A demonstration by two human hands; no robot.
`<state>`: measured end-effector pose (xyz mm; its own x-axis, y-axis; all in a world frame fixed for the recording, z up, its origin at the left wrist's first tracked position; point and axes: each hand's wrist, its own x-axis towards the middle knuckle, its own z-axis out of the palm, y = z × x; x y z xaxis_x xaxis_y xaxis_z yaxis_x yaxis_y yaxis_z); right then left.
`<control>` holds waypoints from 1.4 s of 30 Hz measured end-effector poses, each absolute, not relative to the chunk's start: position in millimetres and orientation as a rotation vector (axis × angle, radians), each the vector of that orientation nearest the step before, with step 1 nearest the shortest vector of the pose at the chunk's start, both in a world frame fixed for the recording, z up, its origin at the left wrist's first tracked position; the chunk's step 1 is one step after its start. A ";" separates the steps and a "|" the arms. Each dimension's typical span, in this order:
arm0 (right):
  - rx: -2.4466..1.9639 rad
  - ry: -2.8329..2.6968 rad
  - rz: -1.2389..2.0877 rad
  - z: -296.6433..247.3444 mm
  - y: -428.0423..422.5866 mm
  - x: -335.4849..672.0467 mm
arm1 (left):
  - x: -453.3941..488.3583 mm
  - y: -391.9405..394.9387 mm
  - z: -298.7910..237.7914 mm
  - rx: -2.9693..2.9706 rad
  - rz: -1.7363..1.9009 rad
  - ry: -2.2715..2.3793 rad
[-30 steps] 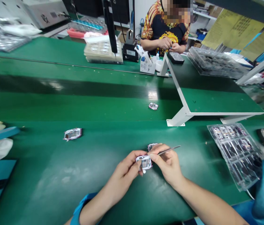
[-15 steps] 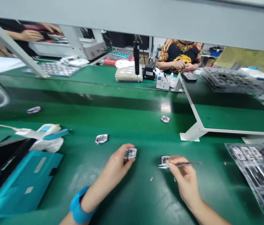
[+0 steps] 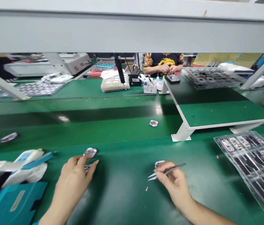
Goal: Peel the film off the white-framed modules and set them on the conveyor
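My left hand (image 3: 74, 176) reaches to the left over the green belt, its fingers closed round a small silver device part (image 3: 86, 168) that is mostly hidden under them. A second similar part (image 3: 90, 152) lies on the belt just beyond the fingertips. My right hand (image 3: 173, 182) pinches a pair of metal tweezers (image 3: 167, 171), tips pointing left. Another small part (image 3: 159, 163) lies right behind that hand's fingers.
More parts lie on the belt at the centre (image 3: 153, 123) and far left (image 3: 9, 137). A clear tray of parts (image 3: 251, 159) sits right, a raised green shelf (image 3: 216, 112) behind it. A blue device (image 3: 12, 203) and a white tool (image 3: 29, 157) lie left. A person (image 3: 163, 62) works opposite.
My left hand has carried its part away from the right hand, leftward to beside the part lying on the belt. The right hand kept the tweezers. The view has tilted up.
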<state>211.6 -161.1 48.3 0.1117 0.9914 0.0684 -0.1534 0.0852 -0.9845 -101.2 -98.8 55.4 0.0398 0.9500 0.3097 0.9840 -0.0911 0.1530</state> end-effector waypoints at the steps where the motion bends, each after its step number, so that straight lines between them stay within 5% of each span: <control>1: -1.086 -1.049 1.148 48.5 -160.8 211.0 | -91.7 -92.1 60.7 -2.235 -0.557 -2.017; 7: -1.089 -1.080 1.140 48.9 -159.3 209.5 | -0.1 -26.0 72.8 -2.812 -0.880 -1.904; 20: -1.141 -1.076 1.163 56.4 -154.1 214.2 | 89.2 63.4 44.7 -2.927 -1.108 -1.947; 31: -1.123 -1.038 1.082 58.5 -154.3 221.9 | 53.3 -67.3 58.7 -3.215 -1.630 -2.379; 42: -1.078 -1.052 1.155 49.5 -155.3 214.3 | 49.6 -148.0 55.9 -3.294 -1.194 -2.583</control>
<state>214.3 -155.3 49.5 0.1052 0.9921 0.0681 -0.1602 0.0845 -0.9835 49.6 -148.0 55.9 0.4223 0.8638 -0.2749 0.3502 0.1242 0.9284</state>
